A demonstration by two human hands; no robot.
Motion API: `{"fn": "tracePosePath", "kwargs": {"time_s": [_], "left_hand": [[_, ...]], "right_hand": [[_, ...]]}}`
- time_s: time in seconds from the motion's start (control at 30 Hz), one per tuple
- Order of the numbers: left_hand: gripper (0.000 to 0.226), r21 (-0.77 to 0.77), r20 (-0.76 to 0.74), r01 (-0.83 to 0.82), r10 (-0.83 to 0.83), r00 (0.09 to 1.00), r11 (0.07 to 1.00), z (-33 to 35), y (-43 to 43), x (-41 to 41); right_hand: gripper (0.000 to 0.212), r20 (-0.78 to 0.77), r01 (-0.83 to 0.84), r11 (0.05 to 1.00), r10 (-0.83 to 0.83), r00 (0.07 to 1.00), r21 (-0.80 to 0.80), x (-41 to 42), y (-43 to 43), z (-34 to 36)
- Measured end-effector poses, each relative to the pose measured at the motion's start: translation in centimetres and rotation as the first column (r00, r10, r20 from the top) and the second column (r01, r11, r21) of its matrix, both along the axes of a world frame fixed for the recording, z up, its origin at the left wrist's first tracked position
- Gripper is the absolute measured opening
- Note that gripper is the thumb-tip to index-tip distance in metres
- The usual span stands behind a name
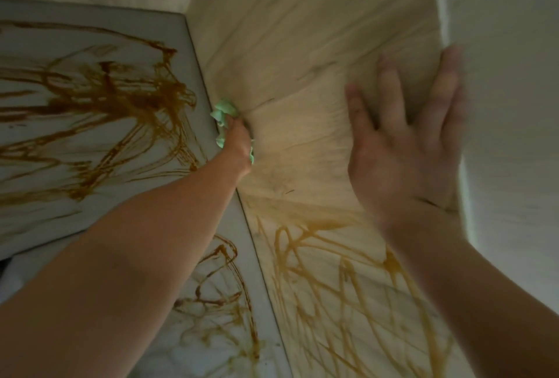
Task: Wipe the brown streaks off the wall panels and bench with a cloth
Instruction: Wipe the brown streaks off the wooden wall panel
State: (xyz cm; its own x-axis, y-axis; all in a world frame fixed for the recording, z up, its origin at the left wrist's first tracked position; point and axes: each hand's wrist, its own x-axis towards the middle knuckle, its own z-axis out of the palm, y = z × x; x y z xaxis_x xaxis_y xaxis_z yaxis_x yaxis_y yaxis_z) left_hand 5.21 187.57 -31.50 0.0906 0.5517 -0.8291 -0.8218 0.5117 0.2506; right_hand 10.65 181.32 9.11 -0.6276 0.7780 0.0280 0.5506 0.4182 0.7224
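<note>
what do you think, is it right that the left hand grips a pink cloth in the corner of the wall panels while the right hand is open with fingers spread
Not quite. The head view shows the cloth is pale green, not pink. The rest holds: the left hand grips it in the corner of the wall panels, and the right hand is open with its fingers spread.

The crumpled green cloth (223, 113) looks soft. The centre wall panel (302, 45) is smooth and veined like stone. The brown streaks (121, 96) at left look smeared.
</note>
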Motion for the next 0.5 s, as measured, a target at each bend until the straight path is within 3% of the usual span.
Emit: {"fn": "tracePosePath", "kwargs": {"time_s": [0.17, 0.3, 0.37, 0.5], "left_hand": [[0.081, 0.124, 0.198, 0.007, -0.032, 0.98, 0.992, 13.7, -3.1, 0.0], [0.058, 0.14, 0.226, 0.043, -0.075, 0.971, 0.989, 25.2, -7.1, 0.1], [0.056, 0.18, 0.246, 0.075, -0.119, 0.962, 0.981, 29.6, -7.9, -1.2], [0.048, 0.265, 0.192, 0.159, -0.213, 0.958, 0.951, 37.8, -7.4, -5.6]], "right_hand": [[0.044, -0.028, 0.0, 1.0, -0.001, 1.0, -0.021, -0.8, -0.1, 0.6], [0.053, 0.063, 0.123, 0.981, -0.115, 0.991, -0.148, -2.0, -0.9, 1.8], [0.051, -0.016, 0.145, 0.965, -0.153, 0.988, -0.218, -2.7, -1.3, 2.8], [0.044, -0.367, 0.087, 0.931, -0.224, 0.903, -0.353, -3.4, -2.2, 5.5]]}}
